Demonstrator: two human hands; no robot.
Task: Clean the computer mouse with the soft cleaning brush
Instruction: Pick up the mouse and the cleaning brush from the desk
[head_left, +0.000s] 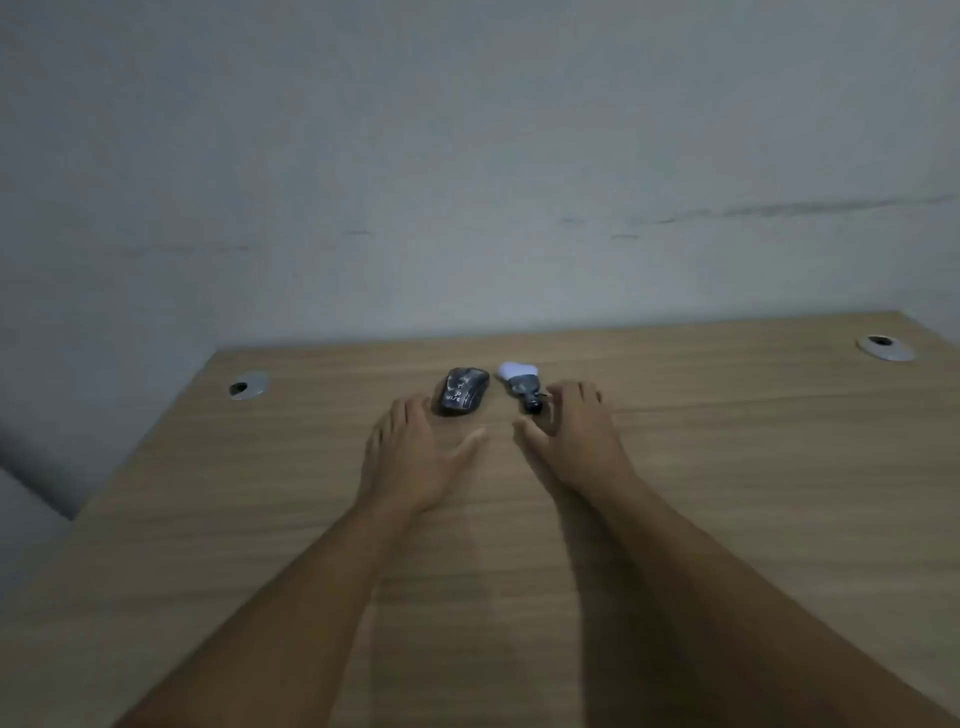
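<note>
A dark computer mouse (462, 391) with pale markings lies on the wooden desk (727, 467) near its far edge. Just right of it lies a small cleaning brush (521, 387) with white bristles pointing away and a dark stubby handle toward me. My left hand (410, 457) hovers flat and open, fingertips just left of and below the mouse, not touching it. My right hand (571, 436) is open with fingers spread, fingertips beside the brush handle; whether they touch it is unclear.
Two round metal cable grommets sit in the desk, one at far left (248, 385) and one at far right (884, 347). A grey wall (467, 182) stands right behind the desk's far edge. The desk's left edge drops off to the floor.
</note>
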